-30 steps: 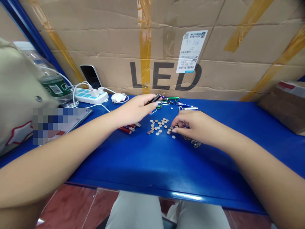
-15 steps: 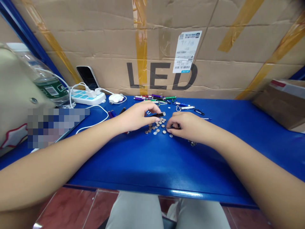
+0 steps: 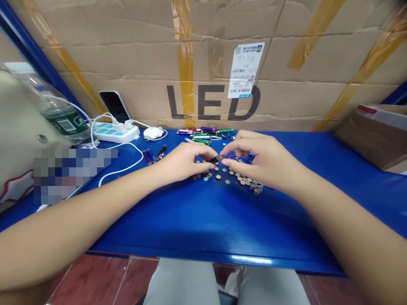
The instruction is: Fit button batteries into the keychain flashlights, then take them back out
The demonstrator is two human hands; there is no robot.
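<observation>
A: What are the hands doing now?

B: The left hand [image 3: 182, 163] grips a small dark torch body [image 3: 213, 160] between thumb and fingers. The right hand [image 3: 254, 159] pinches one button cell [image 3: 218, 157] at the open end of this body, just above the worktop [image 3: 190, 220].

A: How much is done, you think?

B: I judge it is the middle. Many loose cells [image 3: 237, 180] lie under the hands, and some bodies [image 3: 154, 154] wait at the left. A row of coloured torches [image 3: 206, 132] lies behind, perhaps finished; I cannot tell.

A: And the place?

B: A blue worktop, with a power strip [image 3: 116, 133], a phone [image 3: 114, 106] and a bottle [image 3: 54, 110] far left. A cardboard box [image 3: 286, 76] marked LED stands at the back.
</observation>
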